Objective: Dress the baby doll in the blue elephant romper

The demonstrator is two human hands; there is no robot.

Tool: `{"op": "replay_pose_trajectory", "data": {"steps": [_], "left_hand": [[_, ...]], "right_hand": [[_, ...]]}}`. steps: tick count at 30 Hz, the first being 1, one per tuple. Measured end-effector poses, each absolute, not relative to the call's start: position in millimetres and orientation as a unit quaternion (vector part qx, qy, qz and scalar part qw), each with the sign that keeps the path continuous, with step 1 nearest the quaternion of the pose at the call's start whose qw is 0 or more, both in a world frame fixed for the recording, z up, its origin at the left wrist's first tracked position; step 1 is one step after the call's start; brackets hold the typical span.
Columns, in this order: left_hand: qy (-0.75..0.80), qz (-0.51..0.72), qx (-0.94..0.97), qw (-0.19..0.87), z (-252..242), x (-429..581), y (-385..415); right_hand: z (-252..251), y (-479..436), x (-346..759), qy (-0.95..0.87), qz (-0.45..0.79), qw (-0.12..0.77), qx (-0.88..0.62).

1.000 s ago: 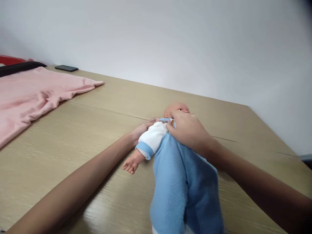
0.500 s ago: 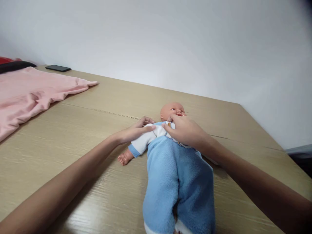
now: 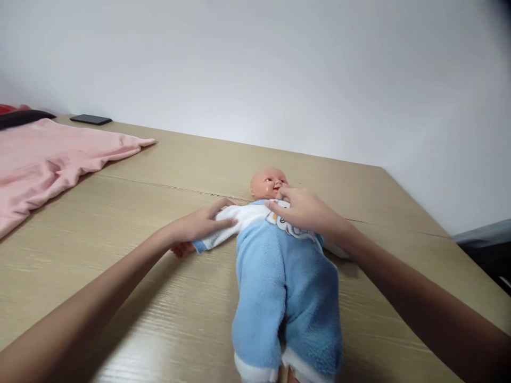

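A bald baby doll lies on its back on the wooden table, head away from me. It wears a fleece outfit with blue trousers, a white top and a cartoon print on the chest. My left hand is closed around the white sleeve, thumb on top and fingers behind. The doll's small hand pokes out under my wrist. At the collar, just below the chin, my right hand pinches the top of the outfit and partly covers the print. The other doll arm is mostly hidden beneath my right forearm.
A pink blanket is spread over the left of the table. Behind it lie a black phone-like slab and dark and red items. A pale wall borders the far edge. Something dark stands past the right edge.
My left hand has moved from the doll's shoulder down along the sleeve, and that arm now stretches farther out to the left. My right hand stays at the collar. The view has shifted slightly.
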State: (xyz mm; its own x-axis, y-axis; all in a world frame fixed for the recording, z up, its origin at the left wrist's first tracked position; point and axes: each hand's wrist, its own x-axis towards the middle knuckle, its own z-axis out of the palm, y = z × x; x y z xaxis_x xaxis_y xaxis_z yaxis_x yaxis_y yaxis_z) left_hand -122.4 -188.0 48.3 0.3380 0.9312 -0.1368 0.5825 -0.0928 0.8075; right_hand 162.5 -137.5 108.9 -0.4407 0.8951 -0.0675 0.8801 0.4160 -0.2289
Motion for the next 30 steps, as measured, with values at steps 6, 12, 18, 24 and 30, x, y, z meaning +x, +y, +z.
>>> {"op": "replay_pose_trajectory", "data": {"steps": [6,12,18,24,30], "left_hand": [[0.565,0.221,0.694,0.387,39,-121,-190],[0.568,0.25,0.736,0.269,27,-112,-183],[0.483,0.384,0.775,0.135,60,-45,-196],[0.342,0.292,0.881,0.151,73,38,-181],[0.371,0.193,0.905,0.086,54,66,-156]], "right_hand": [[107,-136,243,-0.782,0.419,-0.013,-0.461],[84,-182,302,-0.808,0.369,0.09,-0.451],[48,-219,331,-0.823,0.13,0.229,-0.503],[18,-224,364,-0.815,0.155,0.21,-0.518],[21,-225,368,-0.761,0.216,0.289,-0.54]]}}
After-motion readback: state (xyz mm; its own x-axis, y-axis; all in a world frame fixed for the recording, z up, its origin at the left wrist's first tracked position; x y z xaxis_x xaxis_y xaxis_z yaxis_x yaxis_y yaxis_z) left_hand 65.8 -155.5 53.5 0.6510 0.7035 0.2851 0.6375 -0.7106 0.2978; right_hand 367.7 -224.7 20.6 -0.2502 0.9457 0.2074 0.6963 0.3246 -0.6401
